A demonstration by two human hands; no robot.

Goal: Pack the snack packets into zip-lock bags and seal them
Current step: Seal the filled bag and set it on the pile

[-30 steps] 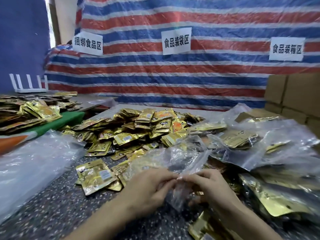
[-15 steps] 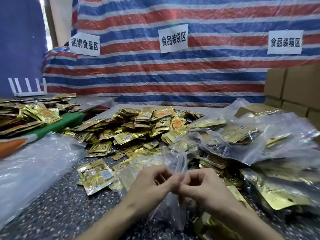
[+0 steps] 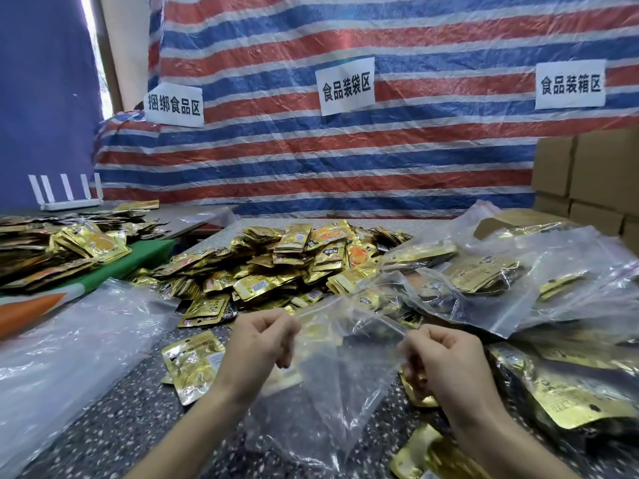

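Holding a clear, crinkled zip-lock bag (image 3: 342,375) by its top edge: left hand (image 3: 262,340) pinches one corner with curled fingers, right hand (image 3: 446,357) pinches the other. Film is taut between them, and the body hangs limp over the speckled stone bench (image 3: 114,420). The bag is just in front of the heap of glossy gold-foil snack packets (image 3: 283,267). One flat rectangular loose packet (image 3: 192,364) lies front-left of the heap. Filled clear bags (image 3: 484,271) crowd the heap's right side. A bare bench strip front-left of the heap is edged by soft plastic sheeting (image 3: 69,340).
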